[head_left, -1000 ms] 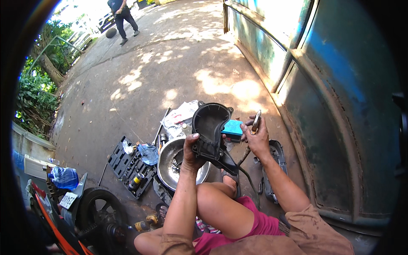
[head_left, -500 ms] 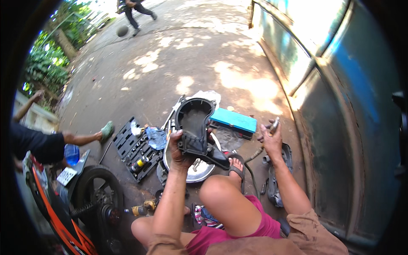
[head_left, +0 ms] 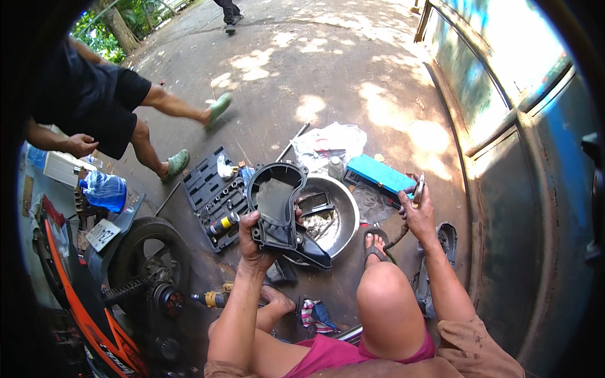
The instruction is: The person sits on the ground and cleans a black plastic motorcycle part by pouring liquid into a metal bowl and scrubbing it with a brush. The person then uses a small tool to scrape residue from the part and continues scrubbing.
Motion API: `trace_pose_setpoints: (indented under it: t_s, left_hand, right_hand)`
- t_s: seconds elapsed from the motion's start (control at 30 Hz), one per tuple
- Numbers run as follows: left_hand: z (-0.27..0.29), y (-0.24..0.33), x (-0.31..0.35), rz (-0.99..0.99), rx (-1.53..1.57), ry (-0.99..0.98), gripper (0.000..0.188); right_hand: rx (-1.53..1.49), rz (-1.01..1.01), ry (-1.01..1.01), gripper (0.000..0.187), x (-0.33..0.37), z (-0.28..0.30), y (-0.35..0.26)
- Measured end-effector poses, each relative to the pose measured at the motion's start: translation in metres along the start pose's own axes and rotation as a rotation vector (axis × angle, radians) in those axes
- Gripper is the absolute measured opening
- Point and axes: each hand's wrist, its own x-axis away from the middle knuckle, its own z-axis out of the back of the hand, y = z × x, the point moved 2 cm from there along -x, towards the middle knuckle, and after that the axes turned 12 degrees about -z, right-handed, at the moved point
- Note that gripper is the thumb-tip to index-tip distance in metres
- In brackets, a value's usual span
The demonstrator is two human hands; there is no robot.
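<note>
My left hand [head_left: 253, 244] grips a black plastic air filter housing [head_left: 275, 201] by its near left edge, with the hollow side facing up. Its outlet end points down to the right, over the near rim of a round metal basin [head_left: 353, 220]. Inside the basin lies a small black frame-shaped part [head_left: 315, 203]. Off to the right, my right hand [head_left: 421, 217] is closed around a metal air blow gun [head_left: 419, 187], raised apart from the housing. A dark hose [head_left: 397, 241] runs down from it. Some of my left fingers are hidden beneath the housing.
A black socket case [head_left: 211, 183], a blue toolbox [head_left: 378, 174] and a plastic bag [head_left: 331, 143] surround the basin. At left stand a motorcycle wheel [head_left: 150, 255] and orange bodywork [head_left: 79, 302]. A drill [head_left: 211, 298] lies nearby. Another person [head_left: 94, 94] walks at far left; a metal gate [head_left: 498, 183] borders the right.
The view has shifted. The housing sits farther left of the basin, showing more of its inside. The person at left has come further into view, stepping forward. Both hands keep their holds.
</note>
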Motion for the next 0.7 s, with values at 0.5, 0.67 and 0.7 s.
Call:
trace_pose_setpoints:
  t_s: [0.5, 0.67, 0.7]
  left_hand:
    - [-0.003, 0.008, -0.008, -0.031, 0.039, -0.050, 0.084]
    - [-0.006, 0.011, -0.003, 0.011, 0.079, -0.118, 0.087]
    - [-0.006, 0.010, -0.003, 0.004, 0.066, -0.093, 0.087]
  right_hand:
    - [-0.301, -0.467, 0.732, 0.057, -0.083, 0.048, 0.149]
    - [-0.310, -0.360, 0.603, 0.053, -0.060, 0.042, 0.107]
    - [-0.321, -0.367, 0.549, 0.052, -0.053, 0.036, 0.091]
